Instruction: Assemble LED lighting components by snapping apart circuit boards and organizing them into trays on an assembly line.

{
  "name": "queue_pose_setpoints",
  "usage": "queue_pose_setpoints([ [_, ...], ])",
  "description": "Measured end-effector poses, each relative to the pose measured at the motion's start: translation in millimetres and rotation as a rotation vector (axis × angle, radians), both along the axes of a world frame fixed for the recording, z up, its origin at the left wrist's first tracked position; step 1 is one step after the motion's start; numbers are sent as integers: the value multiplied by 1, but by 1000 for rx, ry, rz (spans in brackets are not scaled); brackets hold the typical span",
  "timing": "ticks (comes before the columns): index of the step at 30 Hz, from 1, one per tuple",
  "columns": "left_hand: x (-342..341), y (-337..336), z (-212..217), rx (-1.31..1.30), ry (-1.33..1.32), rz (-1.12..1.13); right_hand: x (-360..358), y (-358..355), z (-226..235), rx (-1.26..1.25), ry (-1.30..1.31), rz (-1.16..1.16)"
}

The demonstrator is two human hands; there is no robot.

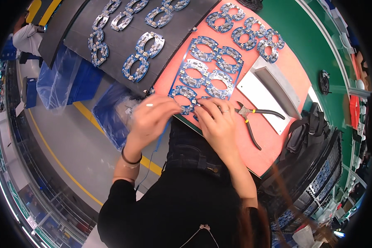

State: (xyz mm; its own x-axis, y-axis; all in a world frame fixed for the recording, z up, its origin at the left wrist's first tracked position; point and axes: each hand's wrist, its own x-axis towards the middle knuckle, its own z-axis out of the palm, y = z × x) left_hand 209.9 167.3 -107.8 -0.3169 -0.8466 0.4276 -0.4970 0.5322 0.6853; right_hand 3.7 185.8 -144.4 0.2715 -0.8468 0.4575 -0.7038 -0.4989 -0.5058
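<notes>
A blue circuit board panel [209, 75] with several ring-shaped boards joined in a frame lies on the pink mat, its near edge at the table's front. My left hand [151, 118], slightly blurred, has its fingers bent together at the panel's near left corner. Along the same edge, my right hand [217, 122] curls its fingers onto the panel, wearing a ring. The fingers partly hide the nearest boards. Just right of my right hand rest diagonal cutters [252, 118] with black and yellow handles, their jaws towards the panel.
Separated figure-eight boards [144, 56] lie on the black mat [111, 45] at left; others [252, 33] sit at the back of the pink mat [260, 144]. A white plate with a metal angle bar [275, 87] is at right. A black strap bag [306, 132] touches the right edge.
</notes>
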Motion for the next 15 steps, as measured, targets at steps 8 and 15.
queue_pose_setpoints([
  [8, 30, 61, 4, -15, -103, 726, 7, 1, -1, 101, -255, -29],
  [15, 1, 26, 18, -102, -51, 307, 32, 16, 12, -50, -209, 157],
])
